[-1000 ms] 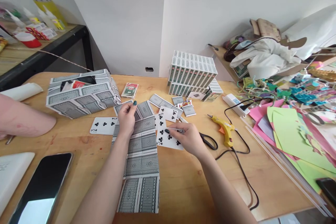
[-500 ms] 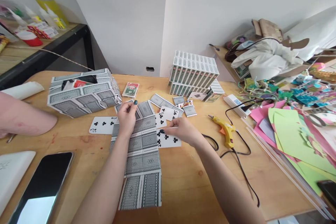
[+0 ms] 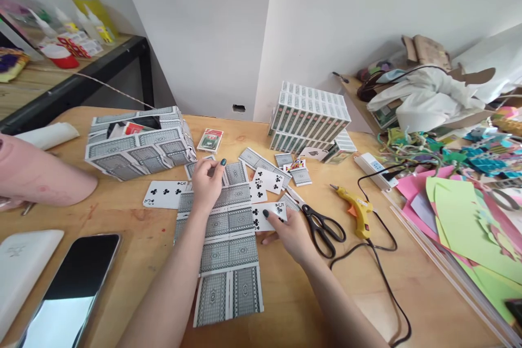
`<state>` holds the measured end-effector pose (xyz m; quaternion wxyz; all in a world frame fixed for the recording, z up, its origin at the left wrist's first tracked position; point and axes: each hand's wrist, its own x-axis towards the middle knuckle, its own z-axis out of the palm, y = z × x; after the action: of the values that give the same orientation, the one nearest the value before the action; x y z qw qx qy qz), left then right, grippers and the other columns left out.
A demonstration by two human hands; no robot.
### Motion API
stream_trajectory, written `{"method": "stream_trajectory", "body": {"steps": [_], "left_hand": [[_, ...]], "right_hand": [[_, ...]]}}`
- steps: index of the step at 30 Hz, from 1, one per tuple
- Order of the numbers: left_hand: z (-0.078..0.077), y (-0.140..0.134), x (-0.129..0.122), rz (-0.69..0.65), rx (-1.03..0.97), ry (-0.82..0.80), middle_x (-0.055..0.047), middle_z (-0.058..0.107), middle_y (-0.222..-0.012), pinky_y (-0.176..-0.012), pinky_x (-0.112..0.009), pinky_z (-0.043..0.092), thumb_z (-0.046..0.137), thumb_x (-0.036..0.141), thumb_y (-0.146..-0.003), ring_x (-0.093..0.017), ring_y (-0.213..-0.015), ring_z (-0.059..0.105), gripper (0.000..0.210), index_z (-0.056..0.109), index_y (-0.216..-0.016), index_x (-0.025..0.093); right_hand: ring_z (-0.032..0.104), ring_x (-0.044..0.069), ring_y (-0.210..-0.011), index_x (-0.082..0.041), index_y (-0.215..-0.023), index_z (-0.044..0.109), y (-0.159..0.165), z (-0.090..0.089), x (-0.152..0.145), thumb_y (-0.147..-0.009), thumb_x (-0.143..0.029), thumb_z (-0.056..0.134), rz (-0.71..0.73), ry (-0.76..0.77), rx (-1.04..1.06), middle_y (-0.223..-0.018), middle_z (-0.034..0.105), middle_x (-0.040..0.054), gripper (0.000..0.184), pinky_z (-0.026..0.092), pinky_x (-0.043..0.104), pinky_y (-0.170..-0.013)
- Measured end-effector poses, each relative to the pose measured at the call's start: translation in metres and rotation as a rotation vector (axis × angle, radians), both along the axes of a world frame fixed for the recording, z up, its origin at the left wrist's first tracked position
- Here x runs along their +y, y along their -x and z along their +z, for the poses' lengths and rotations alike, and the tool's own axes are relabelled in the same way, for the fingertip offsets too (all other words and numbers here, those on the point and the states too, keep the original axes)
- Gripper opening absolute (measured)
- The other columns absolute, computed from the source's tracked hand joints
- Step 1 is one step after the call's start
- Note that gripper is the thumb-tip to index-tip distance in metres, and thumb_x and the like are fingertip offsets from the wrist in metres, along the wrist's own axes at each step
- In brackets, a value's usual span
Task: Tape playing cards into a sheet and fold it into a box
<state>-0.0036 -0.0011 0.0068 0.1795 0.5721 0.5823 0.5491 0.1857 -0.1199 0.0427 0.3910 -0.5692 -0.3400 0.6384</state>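
Observation:
A panel of patterned playing cards [image 3: 228, 253], joined edge to edge and back side up, lies on the table beneath my forearms. My left hand [image 3: 207, 185] rests over its upper part with fingers curled together; whatever they may hold is hidden. At the panel's right edge my right hand [image 3: 291, 234] grips a five of clubs [image 3: 269, 216], thumb on top and fingers beneath. A three of clubs [image 3: 163, 194] sticks out on the left side. Just above the five lie a six of clubs [image 3: 258, 190] and a four of clubs [image 3: 271, 178]. Scissors [image 3: 322, 225] lie right of my right hand.
A box covered in cards [image 3: 141, 144] stands back left, near a card pack [image 3: 210, 140]. Stacked card packs [image 3: 308, 114] stand at the back. A yellow glue gun [image 3: 354, 209] with its cord lies right, by coloured paper [image 3: 468, 217]. A phone [image 3: 71, 288] lies front left.
My right hand has moved down and taken the five of clubs between thumb and fingers. The scissors behind it have come into sight. My left hand stays curled over the panel; the view shifted slightly.

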Motion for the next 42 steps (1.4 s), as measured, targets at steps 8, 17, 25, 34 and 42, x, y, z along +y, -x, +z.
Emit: {"method": "stream_trajectory", "body": {"steps": [8, 17, 25, 34, 42], "left_hand": [[-0.003, -0.001, -0.001, -0.005, 0.109, -0.009, -0.002, 0.054, -0.076, -0.074, -0.028, 0.043, 0.055, 0.034, -0.080, -0.016, -0.076, 0.054, 0.019, 0.054, -0.067, 0.020], [-0.004, -0.002, 0.000, 0.004, 0.078, -0.010, -0.002, 0.055, -0.076, -0.076, -0.030, 0.044, 0.056, 0.037, -0.080, -0.016, -0.077, 0.055, 0.021, 0.055, -0.068, 0.019], [-0.003, -0.005, -0.002, 0.013, 0.124, -0.029, -0.003, 0.054, -0.075, -0.073, -0.030, 0.043, 0.056, 0.034, -0.081, -0.017, -0.076, 0.054, 0.019, 0.054, -0.068, 0.020], [-0.004, -0.008, -0.004, 0.021, 0.204, -0.021, -0.004, 0.054, -0.078, -0.072, -0.030, 0.043, 0.055, 0.030, -0.081, -0.018, -0.078, 0.054, 0.016, 0.054, -0.069, 0.020], [-0.004, -0.010, -0.005, 0.031, 0.207, -0.011, -0.003, 0.055, -0.079, -0.071, -0.029, 0.043, 0.055, 0.031, -0.081, -0.018, -0.079, 0.055, 0.015, 0.055, -0.070, 0.020]], "right_hand": [[0.039, 0.008, -0.033, -0.020, -0.057, 0.045, -0.006, -0.013, 0.015, -0.077, -0.046, 0.055, 0.186, -0.111, -0.166, -0.038, 0.051, -0.0035, 0.035, 0.029, 0.021, -0.036], [0.036, 0.005, -0.034, -0.018, -0.057, 0.047, -0.005, -0.019, 0.016, -0.061, -0.046, 0.072, 0.059, 0.008, 0.105, -0.041, 0.048, -0.0056, 0.038, 0.022, 0.020, -0.036], [0.035, 0.005, -0.033, -0.017, -0.059, 0.048, 0.000, -0.020, 0.012, -0.062, -0.046, 0.071, 0.027, 0.014, 0.081, -0.038, 0.048, -0.0057, 0.037, 0.021, 0.020, -0.036], [0.038, 0.006, -0.032, -0.018, -0.059, 0.047, 0.007, -0.016, 0.011, -0.068, -0.044, 0.064, 0.070, -0.010, -0.031, -0.037, 0.050, -0.0039, 0.033, 0.023, 0.020, -0.036], [0.032, 0.006, -0.026, -0.019, -0.060, 0.045, 0.014, -0.012, 0.009, -0.073, -0.046, 0.056, 0.130, 0.047, -0.116, -0.030, 0.044, -0.0070, 0.033, 0.018, 0.020, -0.033]]}}
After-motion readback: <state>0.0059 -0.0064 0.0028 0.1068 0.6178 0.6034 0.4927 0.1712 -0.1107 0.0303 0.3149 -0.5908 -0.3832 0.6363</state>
